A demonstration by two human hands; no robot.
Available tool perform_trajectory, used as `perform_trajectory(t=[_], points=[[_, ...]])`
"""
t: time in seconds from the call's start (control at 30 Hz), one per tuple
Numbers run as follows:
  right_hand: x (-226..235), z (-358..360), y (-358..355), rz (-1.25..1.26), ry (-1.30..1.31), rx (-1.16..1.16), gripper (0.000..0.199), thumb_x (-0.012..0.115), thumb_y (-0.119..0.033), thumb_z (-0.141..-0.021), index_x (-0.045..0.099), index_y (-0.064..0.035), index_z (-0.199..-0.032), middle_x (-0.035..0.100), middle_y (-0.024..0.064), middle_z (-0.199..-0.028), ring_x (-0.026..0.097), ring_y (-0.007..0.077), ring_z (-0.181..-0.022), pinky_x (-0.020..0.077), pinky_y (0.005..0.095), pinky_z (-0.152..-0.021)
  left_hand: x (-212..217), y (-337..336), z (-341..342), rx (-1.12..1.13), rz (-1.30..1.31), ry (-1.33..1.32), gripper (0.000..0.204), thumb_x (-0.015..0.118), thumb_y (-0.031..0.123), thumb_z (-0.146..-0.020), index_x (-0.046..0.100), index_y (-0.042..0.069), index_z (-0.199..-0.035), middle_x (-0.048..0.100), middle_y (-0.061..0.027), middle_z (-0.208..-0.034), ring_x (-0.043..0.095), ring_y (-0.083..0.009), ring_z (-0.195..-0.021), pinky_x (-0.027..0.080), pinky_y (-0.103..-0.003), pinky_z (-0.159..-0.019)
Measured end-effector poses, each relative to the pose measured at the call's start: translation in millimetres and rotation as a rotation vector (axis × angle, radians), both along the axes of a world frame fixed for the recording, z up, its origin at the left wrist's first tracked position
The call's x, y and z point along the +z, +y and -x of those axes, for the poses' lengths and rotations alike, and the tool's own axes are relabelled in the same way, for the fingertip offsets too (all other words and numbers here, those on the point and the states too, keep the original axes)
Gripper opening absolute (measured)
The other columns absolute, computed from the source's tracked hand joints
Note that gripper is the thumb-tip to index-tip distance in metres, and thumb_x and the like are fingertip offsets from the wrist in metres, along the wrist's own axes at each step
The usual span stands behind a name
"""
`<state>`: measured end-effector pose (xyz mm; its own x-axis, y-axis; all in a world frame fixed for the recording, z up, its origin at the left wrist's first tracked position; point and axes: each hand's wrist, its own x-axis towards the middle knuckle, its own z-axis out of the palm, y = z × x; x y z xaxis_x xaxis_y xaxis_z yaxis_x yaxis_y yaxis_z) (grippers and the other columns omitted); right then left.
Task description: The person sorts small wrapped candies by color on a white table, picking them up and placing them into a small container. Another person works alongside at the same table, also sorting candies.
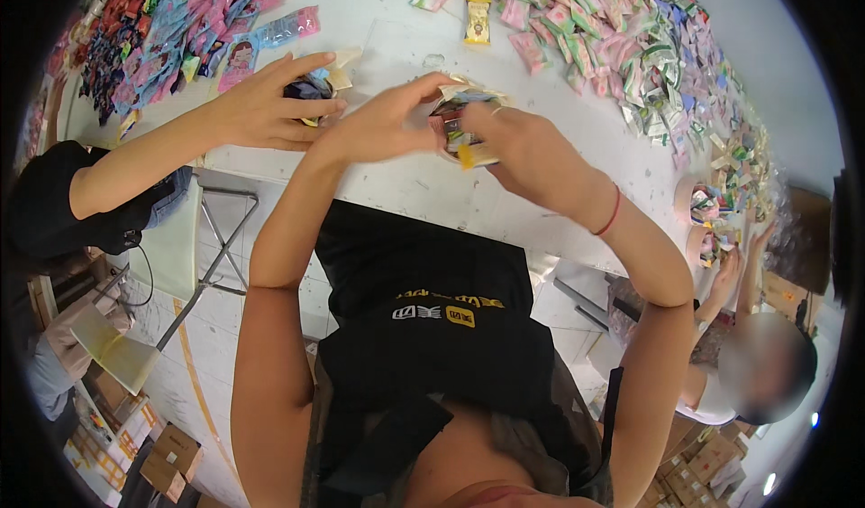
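Directly in front of me is a small, pale-rimmed tub (468,158) packed with mixed wrapped snack packets. My left hand (383,128) curves round its left side, thumb and forefinger against it. Over the tub's right side, my right hand (541,152) reaches in among the packets; its fingertips are smeared by motion and partly hidden. Just left of my hands, a co-worker's hand (266,107) spreads over a similar filled container (311,87). Beyond the tub, a single yellow packet (478,20) lies on the white table (396,48).
Blue and pink packets (212,21) are heaped at the far left. Pink and green packets (577,12) form a large pile at the far right. Two filled tubs (701,247) stand at the right edge near another person's hands (723,278). A folding chair (171,247) stands lower left.
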<state>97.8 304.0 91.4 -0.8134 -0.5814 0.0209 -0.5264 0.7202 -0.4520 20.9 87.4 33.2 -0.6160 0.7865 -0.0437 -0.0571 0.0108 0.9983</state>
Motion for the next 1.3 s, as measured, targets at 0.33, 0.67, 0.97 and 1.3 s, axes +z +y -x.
perform_trajectory(t=[0.33,0.67,0.97,1.3], points=[[-43,-37,11,0.902,-0.143,-0.552,0.059,0.036,-0.045,-0.106,0.066,0.0015,-0.085,0.062,0.0066,-0.092,0.056,0.0160,-0.089,0.0452,0.0321,-0.080,-4,29,-36,0.364,0.200,0.261,0.051,0.080,0.023,-0.076,0.053,0.003,-0.114,0.070,-0.0118,-0.087,0.069,-0.0196,-0.069,0.053,-0.032,-0.067],[-33,-8,20,0.443,0.157,-0.148,0.030,0.082,-0.024,-0.081,0.066,-0.0084,-0.101,0.066,0.0090,-0.078,0.066,0.0256,-0.065,0.0517,0.0334,-0.059,-4,21,-23,0.216,0.094,0.026,0.046,0.071,-0.001,-0.082,0.052,0.000,-0.124,0.066,-0.0096,-0.111,0.064,-0.0108,-0.094,0.058,-0.028,-0.079],[-15,1,17,0.283,0.013,0.022,0.028,0.080,-0.013,-0.078,0.067,-0.0090,-0.102,0.066,0.0075,-0.092,0.064,0.0277,-0.079,0.0539,0.0359,-0.069,-15,16,-16,0.178,0.021,0.063,0.046,0.074,0.010,-0.082,0.053,0.004,-0.122,0.069,-0.0073,-0.091,0.065,-0.0106,-0.073,0.052,-0.026,-0.067],[-13,-11,26,0.299,0.121,0.001,0.027,0.078,-0.004,-0.076,0.064,-0.0063,-0.099,0.064,0.0098,-0.098,0.063,0.0294,-0.089,0.0530,0.0379,-0.074,-13,21,-35,0.264,-0.065,0.073,0.038,0.074,0.008,-0.082,0.053,0.000,-0.113,0.065,-0.0091,-0.100,0.062,-0.0110,-0.089,0.053,-0.029,-0.076]])
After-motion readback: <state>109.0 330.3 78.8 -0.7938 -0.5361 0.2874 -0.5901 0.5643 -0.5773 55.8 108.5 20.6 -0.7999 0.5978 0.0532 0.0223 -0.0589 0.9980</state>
